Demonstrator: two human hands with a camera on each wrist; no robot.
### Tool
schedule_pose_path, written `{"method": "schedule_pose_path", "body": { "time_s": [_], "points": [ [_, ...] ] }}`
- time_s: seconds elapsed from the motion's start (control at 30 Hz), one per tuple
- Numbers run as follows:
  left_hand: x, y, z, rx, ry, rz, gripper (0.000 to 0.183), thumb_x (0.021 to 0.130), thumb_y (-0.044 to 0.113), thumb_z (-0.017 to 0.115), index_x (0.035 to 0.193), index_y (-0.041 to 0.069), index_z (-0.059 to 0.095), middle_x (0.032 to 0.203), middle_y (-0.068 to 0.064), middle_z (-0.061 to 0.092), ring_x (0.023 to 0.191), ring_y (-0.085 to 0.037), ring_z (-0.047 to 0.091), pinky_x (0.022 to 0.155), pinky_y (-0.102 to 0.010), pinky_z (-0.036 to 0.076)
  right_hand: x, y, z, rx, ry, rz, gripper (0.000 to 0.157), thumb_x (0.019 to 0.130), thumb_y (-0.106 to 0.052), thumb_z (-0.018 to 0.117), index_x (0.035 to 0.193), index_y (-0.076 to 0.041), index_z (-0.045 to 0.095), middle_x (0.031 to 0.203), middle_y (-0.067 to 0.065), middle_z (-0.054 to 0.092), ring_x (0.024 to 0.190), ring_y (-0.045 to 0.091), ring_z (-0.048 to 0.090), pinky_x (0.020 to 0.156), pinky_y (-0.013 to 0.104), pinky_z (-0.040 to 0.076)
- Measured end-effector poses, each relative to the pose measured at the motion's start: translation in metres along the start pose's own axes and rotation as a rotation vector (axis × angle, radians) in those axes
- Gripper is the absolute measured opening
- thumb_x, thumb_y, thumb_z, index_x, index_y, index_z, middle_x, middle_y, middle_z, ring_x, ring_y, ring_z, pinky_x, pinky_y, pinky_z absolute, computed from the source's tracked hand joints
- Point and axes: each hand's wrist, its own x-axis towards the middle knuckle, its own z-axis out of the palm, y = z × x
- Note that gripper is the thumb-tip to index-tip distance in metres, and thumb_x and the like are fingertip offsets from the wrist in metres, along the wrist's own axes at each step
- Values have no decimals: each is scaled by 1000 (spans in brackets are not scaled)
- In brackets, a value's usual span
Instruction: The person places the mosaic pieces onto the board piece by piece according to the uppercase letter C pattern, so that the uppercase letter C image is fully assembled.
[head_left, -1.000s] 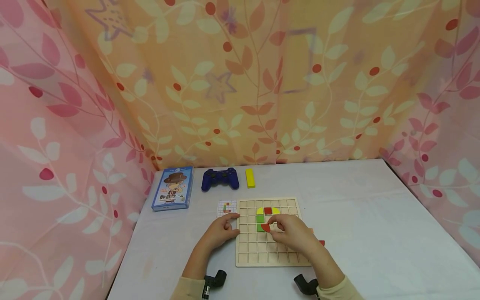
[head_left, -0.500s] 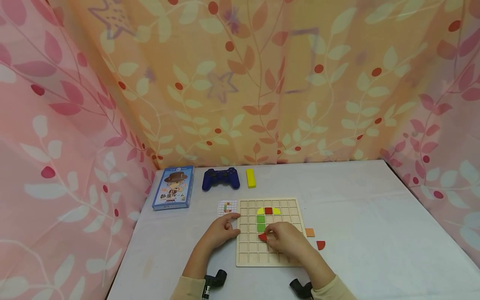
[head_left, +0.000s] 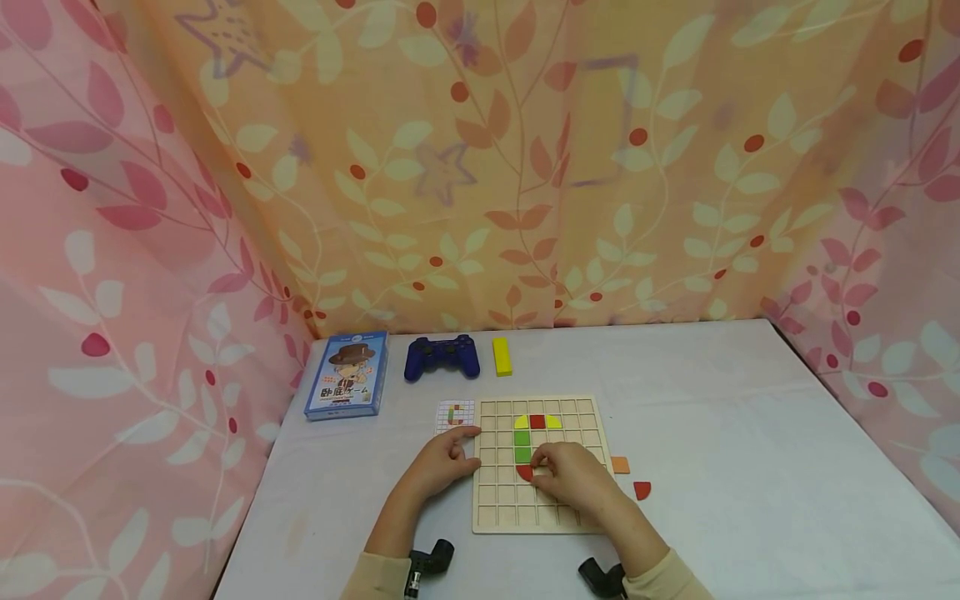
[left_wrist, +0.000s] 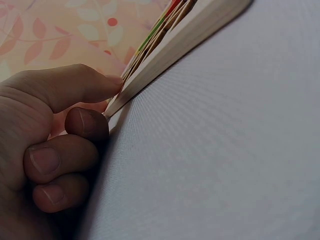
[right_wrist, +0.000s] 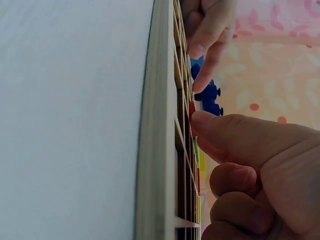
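A wooden grid board (head_left: 495, 518) lies on the table. It bears two green squares (head_left: 522, 446), a red square (head_left: 537, 422) and a yellow quarter-circle piece (head_left: 553, 422) on either side of that red square. Just below the green squares sits a red quarter-circle piece (head_left: 523, 472), lying about level in its cell. My right hand (head_left: 573, 479) holds this piece at its right side by thumb and index finger; the thumb (right_wrist: 220, 127) is right on it in the right wrist view. At the board's left edge my left hand (head_left: 438, 462) rests its index finger and thumb (left_wrist: 85, 85), other fingers bent.
Right of the board lie an orange square (head_left: 620, 465) and another red quarter-circle piece (head_left: 642, 490). A pattern card (head_left: 454, 413) is by the board's left corner. Farther back are a blue box (head_left: 347, 377), a blue game controller (head_left: 442, 358) and a yellow block (head_left: 502, 357).
My right hand has moved the red quarter-circle piece toward me, from over the lower green square to the cell below it, and the piece has levelled. My left hand stays put.
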Motion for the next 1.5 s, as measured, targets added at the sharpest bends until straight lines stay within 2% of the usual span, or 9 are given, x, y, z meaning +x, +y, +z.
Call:
{"method": "schedule_pose_path", "body": {
  "time_s": [0.4, 0.7, 0.9, 1.07, 1.23, 1.37, 1.5],
  "points": [
    [0, 2, 1, -2, -3, -1, 53, 88, 21, 81, 137, 14, 64, 60, 6, 47, 50, -9, 41, 46, -24, 30, -2, -2, -4, 17, 14, 7, 9, 86, -19, 82, 89, -19, 74, 71, -11, 56, 66, 11, 49, 60, 29, 41],
    [0, 2, 0, -3, -3, 7, 52, 88, 20, 81, 137, 13, 64, 59, 6, 47, 49, -9, 40, 46, -24, 30, -12, -12, -35, 17, 92, -28, 14, 86, -21, 83, 97, -17, 75, 63, -6, 42, 64, 10, 43, 60, 29, 38],
    [0, 2, 0, 2, -2, -1, 52, 88, 20, 82, 137, 14, 64, 59, 6, 48, 49, -9, 41, 46, -24, 30, -20, -14, -57, 42, 153, -36, 18, 87, -24, 84, 103, -20, 76, 75, -10, 50, 77, 12, 49, 69, 31, 43],
    [0, 2, 0, 1, -2, -3, 52, 88, 21, 81, 137, 14, 64, 60, 6, 48, 49, -10, 41, 46, -24, 30, -26, -6, -72, 56, 225, -54, 20, 88, -22, 83, 106, -20, 76, 74, -10, 46, 80, 14, 52, 72, 34, 46],
    [-1, 1, 0, -5, -1, -1, 52, 88, 21, 81, 137, 13, 64, 59, 6, 48, 49, -10, 41, 45, -24, 30, -30, 5, -86, 77, 276, -27, 20, 88, -20, 83, 107, -17, 76, 67, -7, 37, 71, 12, 45, 66, 32, 41],
    [-1, 1, 0, -10, -1, 5, 52, 89, 20, 81, 138, 13, 64, 59, 6, 48, 49, -10, 41, 45, -24, 30, -33, 15, -94, 97, 270, 37, 20, 88, -22, 83, 106, -18, 75, 66, -6, 35, 66, 14, 40, 63, 31, 37],
    [0, 1, 0, -13, -4, 9, 53, 89, 19, 81, 138, 12, 63, 59, 6, 48, 49, -9, 40, 45, -24, 30, -35, 27, -101, 119, 219, 81, 23, 89, -25, 82, 109, -17, 74, 68, -4, 36, 63, 13, 36, 60, 30, 35]
  ]
}}
